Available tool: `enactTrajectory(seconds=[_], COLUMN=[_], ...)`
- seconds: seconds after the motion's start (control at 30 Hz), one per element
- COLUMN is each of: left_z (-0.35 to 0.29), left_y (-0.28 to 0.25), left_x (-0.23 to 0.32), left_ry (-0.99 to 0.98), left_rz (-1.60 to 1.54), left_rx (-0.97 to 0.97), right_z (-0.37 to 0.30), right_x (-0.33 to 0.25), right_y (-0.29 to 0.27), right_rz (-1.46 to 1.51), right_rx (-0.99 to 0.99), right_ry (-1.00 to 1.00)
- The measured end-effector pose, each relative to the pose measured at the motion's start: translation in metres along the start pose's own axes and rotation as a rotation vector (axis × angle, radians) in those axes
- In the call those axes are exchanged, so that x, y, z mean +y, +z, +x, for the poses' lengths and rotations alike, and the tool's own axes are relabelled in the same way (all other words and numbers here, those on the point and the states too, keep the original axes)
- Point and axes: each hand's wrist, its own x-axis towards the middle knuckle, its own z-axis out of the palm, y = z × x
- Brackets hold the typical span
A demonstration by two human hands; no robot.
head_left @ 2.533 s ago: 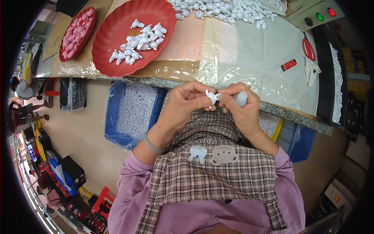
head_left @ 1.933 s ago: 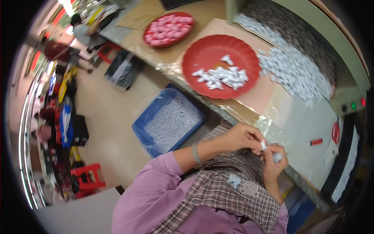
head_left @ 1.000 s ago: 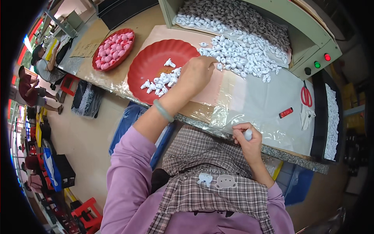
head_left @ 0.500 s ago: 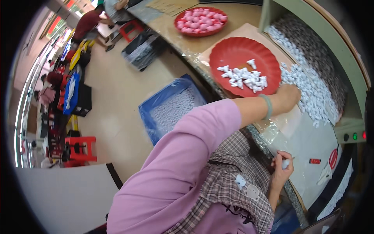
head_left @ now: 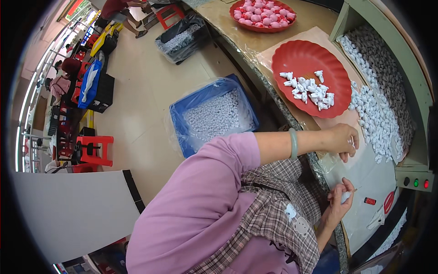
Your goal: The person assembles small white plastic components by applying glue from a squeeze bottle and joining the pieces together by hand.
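My left hand (head_left: 343, 140), with a pale green bangle at its wrist, is closed in a pinch over the table's near edge. Between its fingertips shows a small white piece (head_left: 350, 142). Below it, my right hand (head_left: 338, 201) is wrapped round a small white bottle (head_left: 346, 197) with a thin needle-like tip. A scalloped red plate (head_left: 335, 64) beyond my left hand carries several white eared figures (head_left: 312, 93). To its right lies a spread heap of small white pieces (head_left: 376, 118).
Grey-brown pieces (head_left: 388, 59) fill the back of a green-grey housing (head_left: 419, 176). A red bowl (head_left: 262, 28) of pink pieces stands at the far end. On the paper are a small red object (head_left: 370, 201) and red-handled scissors (head_left: 388, 202). A lined blue bin (head_left: 180, 141) sits on the floor.
My left hand has drawn back from the white heap toward my right hand, a small white piece in its fingers. My right hand still grips the bottle. The whole view has shifted slightly.
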Motion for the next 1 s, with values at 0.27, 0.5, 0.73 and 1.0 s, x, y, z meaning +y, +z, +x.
enactTrajectory(seconds=[0.27, 0.5, 0.73, 1.0], left_z=[-0.033, -0.051, -0.059, -0.075], left_y=[0.010, 0.017, 0.015, 0.012], left_x=[-0.021, -0.020, -0.023, -0.017], left_ry=[-0.120, -0.180, -0.221, -0.231], left_rz=[-0.453, -0.731, -0.799, -0.876], left_rx=[-0.066, -0.073, -0.161, -0.129], right_z=[0.000, -0.003, -0.003, -0.002], right_x=[-0.012, -0.010, -0.007, -0.007], right_y=[-0.007, -0.019, -0.023, -0.027], right_rz=[0.059, 0.059, 0.068, 0.042], right_rx=[-0.032, -0.044, -0.040, 0.041], right_ry=[-0.039, -0.034, -0.070, -0.116])
